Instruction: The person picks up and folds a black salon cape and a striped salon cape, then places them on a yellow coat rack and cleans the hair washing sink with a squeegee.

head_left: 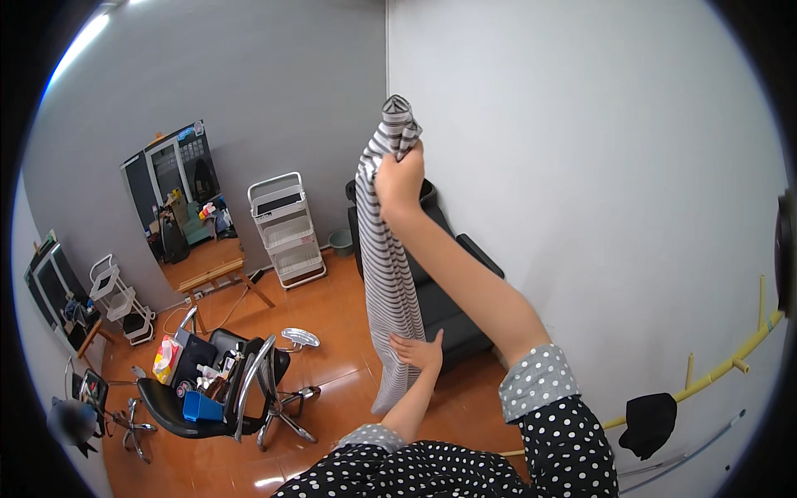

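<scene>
A long cloth (388, 257) with dark and white stripes hangs in gathered folds in front of me. My right hand (401, 183) is raised and closed around it just below its bunched top end. Lower down, my left hand (422, 352) lies against the cloth with its fingers stretched out and apart. The fabric narrows towards the floor and ends beside my left forearm. Whether it is a garment or a plain sheet cannot be made out.
Behind the cloth stands a black reclining seat (444, 307). To the left are a black salon chair (162, 407) loaded with bottles and a blue container (202, 407), a white trolley (286, 228) and a leaning mirror (187, 199). A yellow pole (706, 378) with a black cap (647, 423) runs along the right.
</scene>
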Available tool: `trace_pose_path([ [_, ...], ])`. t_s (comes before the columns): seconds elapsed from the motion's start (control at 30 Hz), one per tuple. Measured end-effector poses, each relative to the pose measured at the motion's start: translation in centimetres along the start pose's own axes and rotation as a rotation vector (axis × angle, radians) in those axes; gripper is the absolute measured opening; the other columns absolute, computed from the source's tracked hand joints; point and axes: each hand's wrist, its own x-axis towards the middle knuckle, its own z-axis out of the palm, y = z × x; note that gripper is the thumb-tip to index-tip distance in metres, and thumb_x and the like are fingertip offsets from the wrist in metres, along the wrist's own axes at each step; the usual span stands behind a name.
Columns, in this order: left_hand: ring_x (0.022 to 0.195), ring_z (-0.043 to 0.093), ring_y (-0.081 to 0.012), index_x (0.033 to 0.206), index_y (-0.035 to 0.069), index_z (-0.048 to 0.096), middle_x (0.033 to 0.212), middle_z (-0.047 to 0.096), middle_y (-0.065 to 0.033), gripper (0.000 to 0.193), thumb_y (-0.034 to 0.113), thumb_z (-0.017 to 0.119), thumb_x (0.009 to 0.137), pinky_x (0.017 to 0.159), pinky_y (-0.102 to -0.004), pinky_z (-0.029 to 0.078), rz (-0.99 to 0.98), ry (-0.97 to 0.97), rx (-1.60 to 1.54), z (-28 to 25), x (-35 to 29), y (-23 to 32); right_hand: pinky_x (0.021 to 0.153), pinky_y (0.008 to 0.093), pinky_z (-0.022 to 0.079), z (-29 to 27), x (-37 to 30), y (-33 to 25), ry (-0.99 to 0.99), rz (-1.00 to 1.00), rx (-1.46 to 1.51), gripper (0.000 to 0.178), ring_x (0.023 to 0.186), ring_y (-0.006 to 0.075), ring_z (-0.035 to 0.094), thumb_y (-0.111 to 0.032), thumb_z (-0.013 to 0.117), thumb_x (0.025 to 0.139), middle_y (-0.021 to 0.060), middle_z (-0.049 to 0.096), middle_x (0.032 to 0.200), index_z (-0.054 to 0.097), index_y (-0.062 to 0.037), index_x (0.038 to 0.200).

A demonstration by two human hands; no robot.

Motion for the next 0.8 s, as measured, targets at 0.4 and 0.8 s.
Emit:
trace_pose_path([
  [0.4, 0.120, 0.043, -0.0336, 0.132, -0.004, 0.028, 0.138, 0.036, -0.0149, 0.080, 0.032, 0.068, 0.073, 0.097, -0.0432, 0.040, -1.330, -0.250, -0.983, 4.8, 12.7, -2.9, 0.070, 0.0299, 0.050, -8.4, 3.4, -2.8, 0.103, 0.044, 0.571, 0.040, 0.083, 0.0180, 0.059, 0.008, 0.044, 0.073, 0.0110, 0.056, 0.101, 0.047, 0.0006, 0.113],
  [0.8, 0.121, 0.042, -0.0270, 0.129, 0.001, 0.040, 0.133, 0.044, -0.0117, 0.055, 0.039, 0.044, 0.090, 0.102, -0.0329, 0.035, -0.493, -1.076, -2.086, -3.4, 13.8, -8.6, 0.091, 0.0401, 0.045, -41.6, 2.4, 8.3, 0.221, 0.386, 0.562, 0.040, 0.103, 0.0293, 0.055, 0.001, 0.049, 0.074, 0.0206, 0.055, 0.110, 0.044, 0.0106, 0.113],
])
